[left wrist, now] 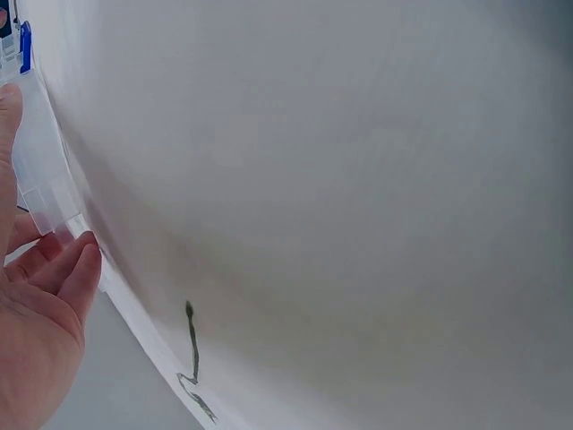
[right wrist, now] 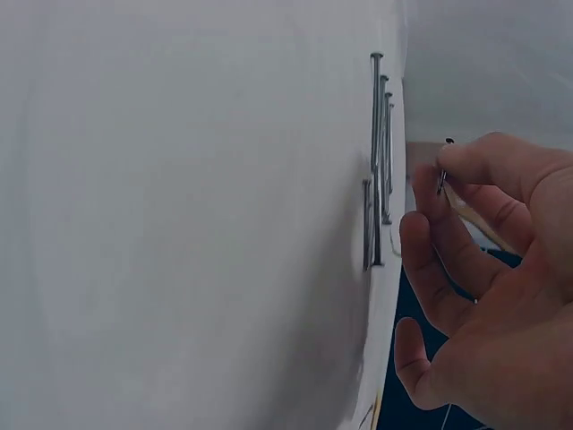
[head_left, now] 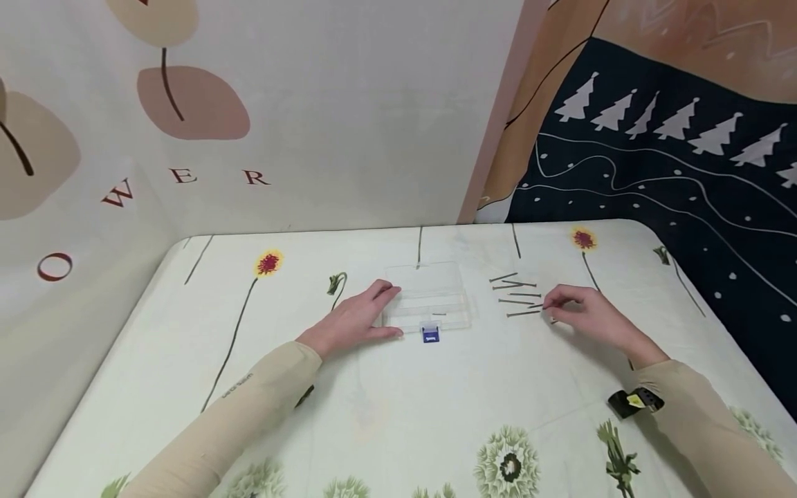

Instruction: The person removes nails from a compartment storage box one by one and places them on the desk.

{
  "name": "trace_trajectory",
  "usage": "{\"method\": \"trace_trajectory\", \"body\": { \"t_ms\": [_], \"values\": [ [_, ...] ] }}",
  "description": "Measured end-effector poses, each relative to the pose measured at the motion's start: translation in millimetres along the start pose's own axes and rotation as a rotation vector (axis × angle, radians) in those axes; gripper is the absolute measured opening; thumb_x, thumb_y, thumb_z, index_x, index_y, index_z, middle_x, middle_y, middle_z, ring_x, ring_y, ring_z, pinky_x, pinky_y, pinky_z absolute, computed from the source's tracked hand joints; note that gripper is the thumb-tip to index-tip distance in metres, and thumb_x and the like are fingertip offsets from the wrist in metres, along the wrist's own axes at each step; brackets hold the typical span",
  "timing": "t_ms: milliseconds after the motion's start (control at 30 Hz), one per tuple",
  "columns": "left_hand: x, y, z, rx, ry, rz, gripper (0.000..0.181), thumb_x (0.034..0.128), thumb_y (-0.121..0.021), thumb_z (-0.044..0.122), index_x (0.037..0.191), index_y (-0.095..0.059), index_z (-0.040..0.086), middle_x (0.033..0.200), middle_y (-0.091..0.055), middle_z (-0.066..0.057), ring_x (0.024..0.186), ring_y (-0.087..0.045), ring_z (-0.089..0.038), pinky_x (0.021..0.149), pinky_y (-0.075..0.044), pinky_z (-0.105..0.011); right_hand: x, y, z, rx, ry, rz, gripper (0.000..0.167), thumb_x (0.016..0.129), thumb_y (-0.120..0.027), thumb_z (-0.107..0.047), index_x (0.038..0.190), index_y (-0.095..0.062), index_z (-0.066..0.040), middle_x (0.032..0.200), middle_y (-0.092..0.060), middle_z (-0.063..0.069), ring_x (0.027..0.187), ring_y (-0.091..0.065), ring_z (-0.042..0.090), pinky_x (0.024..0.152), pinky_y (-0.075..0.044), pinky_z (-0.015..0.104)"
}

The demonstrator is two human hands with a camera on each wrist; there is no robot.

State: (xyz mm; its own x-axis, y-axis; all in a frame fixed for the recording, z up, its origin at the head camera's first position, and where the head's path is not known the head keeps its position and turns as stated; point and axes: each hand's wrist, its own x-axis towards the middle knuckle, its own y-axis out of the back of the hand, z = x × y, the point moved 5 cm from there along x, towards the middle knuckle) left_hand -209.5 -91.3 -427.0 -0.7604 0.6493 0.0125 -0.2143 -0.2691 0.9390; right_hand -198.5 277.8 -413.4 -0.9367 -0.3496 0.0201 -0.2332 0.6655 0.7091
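Note:
On the table lies a clear plastic compartment box (head_left: 429, 280) with a blue latch (head_left: 431, 335). My left hand (head_left: 358, 315) grips the box at its left side, thumb near the front corner and fingers toward the back. A single small nail (head_left: 438, 315) lies in the front part of the box. To the right of the box several long nails (head_left: 519, 301) are spread on the cloth. My right hand (head_left: 582, 315) pinches a nail (right wrist: 441, 182) between thumb and forefinger, just beside the spread nails. Much of that nail is hidden by the fingertips.
A white cloth (head_left: 398, 408) printed with flowers covers the table. Behind it hangs a pale printed curtain (head_left: 373, 124), and a dark fabric with white trees (head_left: 654, 166) borders the right side.

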Motion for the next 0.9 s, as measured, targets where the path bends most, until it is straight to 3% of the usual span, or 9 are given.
{"method": "trace_trajectory", "body": {
  "t_ms": [200,667,900],
  "values": [
    [0.4,-0.2,-1.5,-0.009,0.009,-0.003,0.079,0.0868,-0.068,0.05,0.145,-0.041,0.003,0.138,-0.042,-0.011,0.107,-0.058,-0.024,0.094,-0.048,-0.037,-3.4,7,13,-0.038,-0.012,0.033,0.004,0.089,-0.069,-0.006,0.093,-0.07,-0.006,0.092,-0.066,0.004,0.081,-0.055,0.011,0.072,-0.045,0.022],
    [1.3,-0.6,-2.0,-0.048,0.026,-0.011,0.079,0.0866,-0.068,0.049,0.145,-0.041,0.004,0.14,-0.041,-0.009,0.107,-0.058,-0.024,0.094,-0.047,-0.037,-2.9,14,30,-0.043,-0.044,-0.02,0.006,0.09,-0.068,-0.007,0.096,-0.07,-0.006,0.095,-0.065,0.006,0.081,-0.053,0.013,0.068,-0.045,0.022],
    [0.3,-0.2,-2.6,-0.079,0.041,-0.018,0.079,0.0861,-0.07,0.046,0.146,-0.04,0.004,0.142,-0.04,-0.009,0.117,-0.054,-0.026,0.1,-0.043,-0.038,-2.6,13,31,-0.026,-0.074,-0.05,0.008,0.091,-0.066,-0.006,0.098,-0.07,-0.004,0.098,-0.065,0.008,0.084,-0.054,0.014,0.071,-0.046,0.022]
  ]
}}
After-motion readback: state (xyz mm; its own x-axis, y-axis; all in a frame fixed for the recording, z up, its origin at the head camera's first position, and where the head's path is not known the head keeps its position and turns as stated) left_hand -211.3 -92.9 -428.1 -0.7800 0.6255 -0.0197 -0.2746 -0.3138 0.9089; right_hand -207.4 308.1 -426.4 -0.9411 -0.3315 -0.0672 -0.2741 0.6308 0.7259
